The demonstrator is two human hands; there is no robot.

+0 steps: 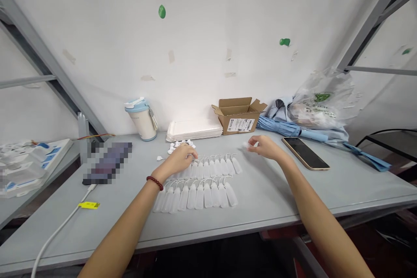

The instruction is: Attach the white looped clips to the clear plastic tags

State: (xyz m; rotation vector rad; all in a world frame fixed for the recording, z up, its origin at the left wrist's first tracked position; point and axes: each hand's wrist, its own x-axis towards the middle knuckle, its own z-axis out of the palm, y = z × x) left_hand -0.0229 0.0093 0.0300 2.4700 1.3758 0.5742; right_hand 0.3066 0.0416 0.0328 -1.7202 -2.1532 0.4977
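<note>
2 arms (pixel 127 226) outstretched, left hand (pixel 179 159) curled, right hand (pixel 264 147) pinching

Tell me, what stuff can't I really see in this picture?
In the head view:
- Small white piece: too tiny, partly covered by the right hand.
- Back-row bottles: left hand covers some, so no sure count.
- Cardboard box: its front wall hides the bottom.
- Label: print too small.
- Dark device: blurred by square blocks.

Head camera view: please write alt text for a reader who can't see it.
Two rows of small translucent bottles lie on a gray table, a person's left hand at the back row's left end, the right hand pinching a small whitish piece. Behind stand a lidded cup, a white stack and an open cardboard box.
</note>
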